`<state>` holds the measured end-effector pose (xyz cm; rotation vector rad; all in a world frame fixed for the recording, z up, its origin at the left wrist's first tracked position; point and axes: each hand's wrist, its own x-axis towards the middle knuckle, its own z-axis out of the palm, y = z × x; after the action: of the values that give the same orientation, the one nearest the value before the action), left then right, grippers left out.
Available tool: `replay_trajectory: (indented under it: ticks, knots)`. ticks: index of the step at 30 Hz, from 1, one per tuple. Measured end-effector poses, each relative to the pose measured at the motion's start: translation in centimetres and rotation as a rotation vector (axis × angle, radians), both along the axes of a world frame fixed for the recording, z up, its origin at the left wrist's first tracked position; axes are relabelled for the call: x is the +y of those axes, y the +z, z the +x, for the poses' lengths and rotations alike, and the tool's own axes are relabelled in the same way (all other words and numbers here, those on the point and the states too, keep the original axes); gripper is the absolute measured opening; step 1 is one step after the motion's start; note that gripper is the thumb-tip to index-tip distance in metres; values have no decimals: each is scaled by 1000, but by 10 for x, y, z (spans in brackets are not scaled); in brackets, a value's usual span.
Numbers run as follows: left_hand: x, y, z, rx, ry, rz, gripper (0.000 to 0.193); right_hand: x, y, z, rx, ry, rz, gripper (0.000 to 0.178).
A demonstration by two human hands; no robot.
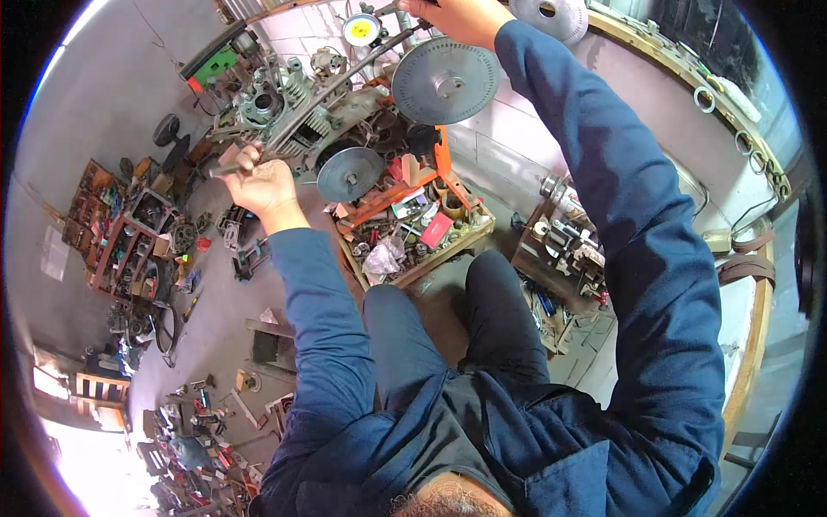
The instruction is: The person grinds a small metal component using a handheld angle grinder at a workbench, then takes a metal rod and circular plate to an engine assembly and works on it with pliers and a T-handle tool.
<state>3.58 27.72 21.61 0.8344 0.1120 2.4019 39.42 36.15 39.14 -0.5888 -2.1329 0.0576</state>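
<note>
My left hand [269,187] is closed, palm partly up, with its fingers curled round a short grey metal rod [226,171]. It sits beside the near left end of a long dark bar [345,79] that slants up over a finned engine [314,131]. My right hand [465,19] reaches to the top edge, fingers closed round a dark metal piece [389,9] near the bar's far end; its full shape is cut off. Just left of it is a round dial gauge [361,31] with a yellow face. Below hangs a large grey marked disc [444,81]; a smaller grey disc [345,179] is nearer.
An orange metal stand [442,153] rises from a wooden tray [478,231] of loose parts, a red box [437,230] among them. A small machine [564,246] stands at right. Shelves [129,250] and scattered tools line the left floor. Metal rings [704,100] hang along the right wall ledge.
</note>
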Motion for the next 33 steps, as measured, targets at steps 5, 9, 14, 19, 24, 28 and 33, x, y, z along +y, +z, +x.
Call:
replay_trajectory:
  ticks: [5, 9, 14, 19, 24, 28, 33]
  knots:
    - [15, -9, -9, -34, 101, -74, 47, -9, 6, -2, -1, -26, -70, 20]
    - [-8, 10, 16, -176, -37, -360, 66, -2, 3, 0, -24, -35, -51, 20]
    - [-26, 21, 7, -220, -104, -610, 65, -6, 1, -1, 28, -12, -51, 19]
    - [-24, 19, 1, -370, -360, -246, 88, -6, 4, -1, -16, -26, -58, 19]
    - [-15, -8, 5, -271, -827, 327, 103, -10, 4, -4, 8, -72, -9, 20]
    - [-16, -15, 4, -54, -903, 133, 73, -4, 2, 2, 2, -56, 1, 20]
    - [-19, 10, -74, 508, -605, -715, 47, 0, 3, -3, -4, -16, 65, 21]
